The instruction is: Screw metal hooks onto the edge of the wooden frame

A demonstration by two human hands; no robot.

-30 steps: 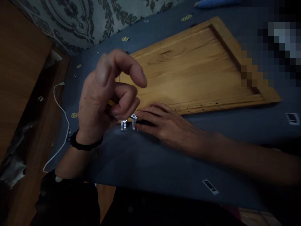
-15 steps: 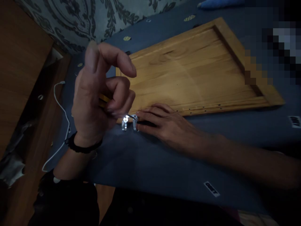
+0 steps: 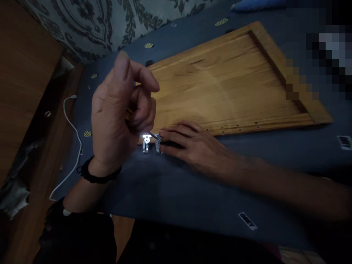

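My left hand (image 3: 121, 113) is curled round a screwdriver with a bit of yellow showing between the fingers; most of the handle is hidden. Its thin dark shaft (image 3: 153, 135) slants down to a metal clip (image 3: 157, 145) at the near edge of a wooden panel (image 3: 214, 84). Beside that clip is a second, similar metal clip (image 3: 146, 145), under a bright glint. My right hand (image 3: 198, 146) lies flat over the panel's near edge, fingers stretched out, with its fingertips touching the right-hand clip.
The panel lies on a dark blue patterned cloth (image 3: 187, 201), with several small dark holes along its near edge. A white cable (image 3: 73, 126) runs along the left side. Patterned fabric (image 3: 154, 18) rises behind, and a blue object (image 3: 258, 4) lies at the far edge.
My left hand has turned and shifted slightly right, its fingers curled a little tighter. The right hand, panel and clips stay put.
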